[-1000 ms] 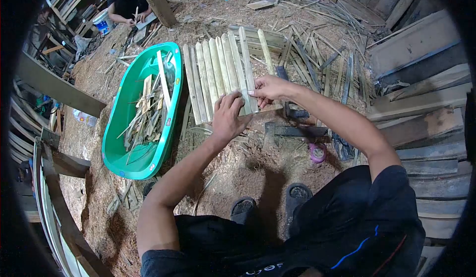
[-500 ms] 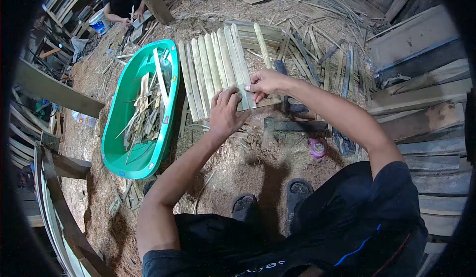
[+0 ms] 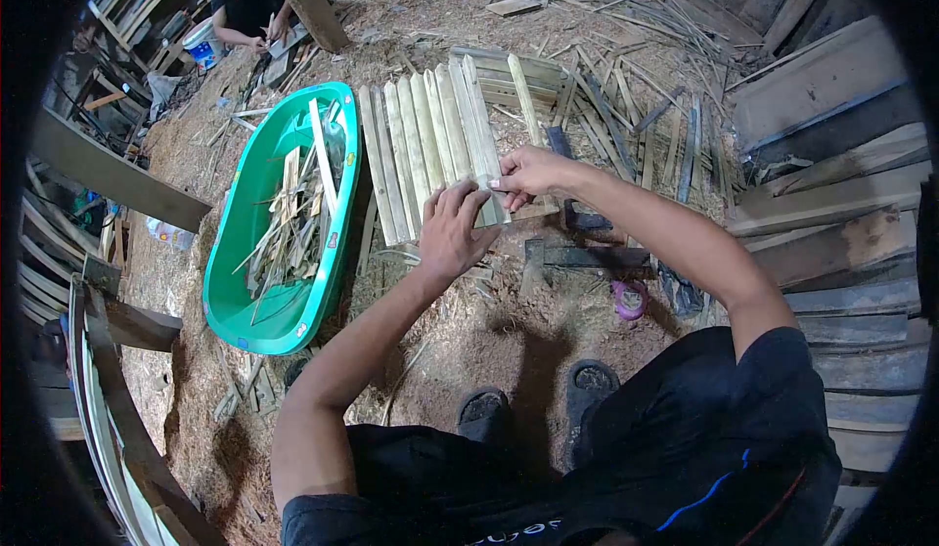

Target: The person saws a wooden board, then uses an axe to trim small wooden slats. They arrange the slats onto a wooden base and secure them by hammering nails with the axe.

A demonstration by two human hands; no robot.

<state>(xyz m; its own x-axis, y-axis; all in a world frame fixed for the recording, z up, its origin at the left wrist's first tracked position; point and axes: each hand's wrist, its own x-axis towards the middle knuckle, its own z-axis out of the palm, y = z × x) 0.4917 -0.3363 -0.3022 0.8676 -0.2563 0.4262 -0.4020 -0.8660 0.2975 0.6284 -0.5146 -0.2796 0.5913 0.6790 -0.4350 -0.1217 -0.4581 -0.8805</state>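
Note:
Several pale wooden slats (image 3: 418,135) with pointed far ends lie side by side in a row. On the near ends of the right-hand slats rests my left hand (image 3: 453,228), its fingers bent over the wood and its thumb apart. My right hand (image 3: 531,174) pinches at the near end of the rightmost slat, close to my left fingertips; what lies between its fingers is too small to make out. A single pointed slat (image 3: 523,96) stands out to the right of the row. Just right of my right hand is a dark tool (image 3: 577,216), partly hidden.
A green tub (image 3: 217,282) holding wood scraps stands at the left. A hammer (image 3: 587,256) and a purple ring-shaped item (image 3: 629,300) lie nearer me. Another person (image 3: 246,8) works at the upper left beside a post (image 3: 305,3). Planks (image 3: 841,233) line the right side.
The view has shifted slightly, so the scene sits a little lower. My hands remain at the near ends of the right-hand slats, with the right fingers a little more curled.

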